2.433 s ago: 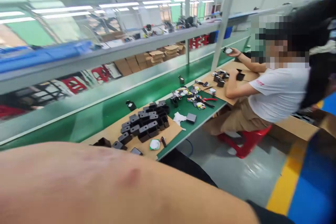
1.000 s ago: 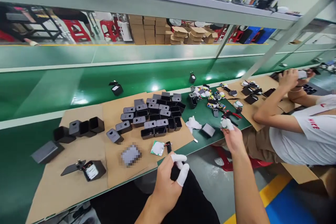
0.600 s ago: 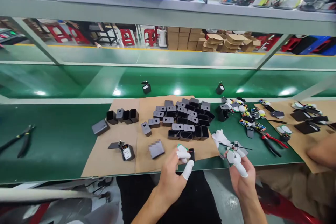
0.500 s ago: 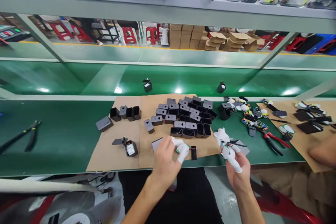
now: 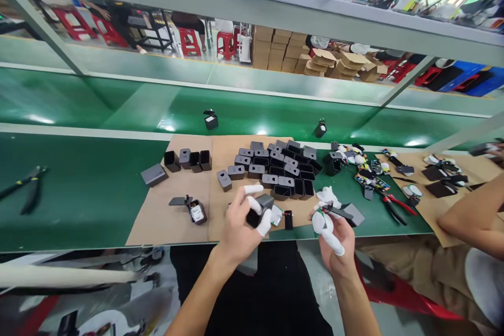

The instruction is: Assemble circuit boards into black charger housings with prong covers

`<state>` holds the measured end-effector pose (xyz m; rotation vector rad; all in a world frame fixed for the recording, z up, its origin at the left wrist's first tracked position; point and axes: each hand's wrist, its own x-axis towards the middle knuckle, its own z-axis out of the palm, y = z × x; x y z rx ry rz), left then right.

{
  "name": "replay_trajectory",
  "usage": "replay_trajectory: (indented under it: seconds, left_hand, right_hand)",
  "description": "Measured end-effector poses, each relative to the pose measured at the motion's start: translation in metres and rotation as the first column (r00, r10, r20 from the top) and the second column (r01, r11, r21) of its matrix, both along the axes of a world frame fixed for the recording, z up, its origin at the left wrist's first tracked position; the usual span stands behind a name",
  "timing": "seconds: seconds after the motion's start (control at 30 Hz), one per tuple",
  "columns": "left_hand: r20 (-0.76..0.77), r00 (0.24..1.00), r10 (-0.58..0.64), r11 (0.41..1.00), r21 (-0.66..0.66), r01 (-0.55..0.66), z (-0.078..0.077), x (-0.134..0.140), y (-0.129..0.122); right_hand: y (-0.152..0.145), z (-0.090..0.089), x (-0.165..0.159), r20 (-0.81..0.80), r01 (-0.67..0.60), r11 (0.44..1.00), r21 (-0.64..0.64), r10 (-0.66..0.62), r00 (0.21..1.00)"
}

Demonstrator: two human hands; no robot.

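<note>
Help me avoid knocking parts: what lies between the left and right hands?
In the head view, a white-topped board and a small black block lie between the left hand and right hand.

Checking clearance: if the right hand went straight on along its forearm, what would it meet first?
Probably the crumpled white material just beyond the right hand and the round white part it holds; depth is unclear, so the hand might pass above.

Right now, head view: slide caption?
At a green bench, left hand holds dark case, right hand holds white-disc part.
</note>
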<state>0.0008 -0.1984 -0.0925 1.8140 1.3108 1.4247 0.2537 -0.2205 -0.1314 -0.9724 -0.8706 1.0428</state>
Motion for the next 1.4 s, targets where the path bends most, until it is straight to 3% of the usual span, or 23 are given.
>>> replay_trajectory:
  seconds: [0.07,0.17,0.23,0.33,0.43,0.6,0.73,0.9,0.97,1.17,1.23,1.4]
  left_hand:
    - [0.335,0.940,-0.064,0.993,-0.071,0.092,0.003,-0.001,-0.018]
    - [0.492,0.870,-0.041,0.969,-0.193,0.155,0.003,-0.001,-0.040]
    - [0.426,0.905,0.017,0.979,-0.190,0.071,0.001,-0.001,-0.052]
    - [0.202,0.971,0.126,0.980,-0.175,-0.091,0.000,-0.006,-0.065]
    - [0.048,0.986,0.160,0.970,-0.193,-0.148,0.002,-0.016,-0.077]
    - [0.088,0.985,0.151,0.968,-0.214,-0.130,0.004,-0.031,-0.095]
    - [0.362,0.924,0.124,0.943,-0.332,0.003,0.002,-0.037,-0.104]
    - [0.723,0.691,0.032,0.909,-0.308,0.279,-0.007,-0.048,-0.108]
    - [0.784,0.619,-0.048,0.893,-0.244,0.378,-0.008,-0.048,-0.109]
    - [0.799,0.531,-0.282,0.808,-0.100,0.580,0.008,-0.030,-0.112]
    - [0.768,0.558,-0.313,0.817,-0.082,0.571,0.011,-0.025,-0.112]
    - [0.591,0.758,-0.277,0.934,-0.019,0.357,0.009,-0.032,-0.109]
  right_hand:
    - [-0.004,0.010,-0.012,-0.010,-0.064,0.998,-0.001,0.064,0.998]
    - [-0.006,0.025,-0.035,-0.021,-0.204,0.979,-0.017,0.204,0.979]
    - [-0.005,0.035,-0.052,-0.032,-0.316,0.949,-0.005,0.316,0.948]
    - [-0.001,0.044,-0.075,-0.068,-0.459,0.888,0.034,0.461,0.885]
    - [0.002,0.047,-0.092,-0.089,-0.522,0.851,0.052,0.525,0.847]
    - [-0.004,0.045,-0.098,-0.073,-0.537,0.843,0.029,0.537,0.840]
    - [-0.013,0.038,-0.092,-0.064,-0.536,0.844,-0.002,0.535,0.842]
    - [-0.022,0.036,-0.085,-0.083,-0.564,0.824,0.052,0.566,0.820]
    - [-0.025,0.043,-0.084,-0.071,-0.580,0.811,0.084,0.585,0.808]
    - [-0.030,0.077,-0.083,0.035,-0.622,0.762,0.179,0.627,0.778]
    - [-0.031,0.087,-0.082,0.067,-0.623,0.750,0.220,0.626,0.777]
    - [-0.034,0.100,-0.075,0.171,-0.622,0.739,0.258,0.599,0.782]
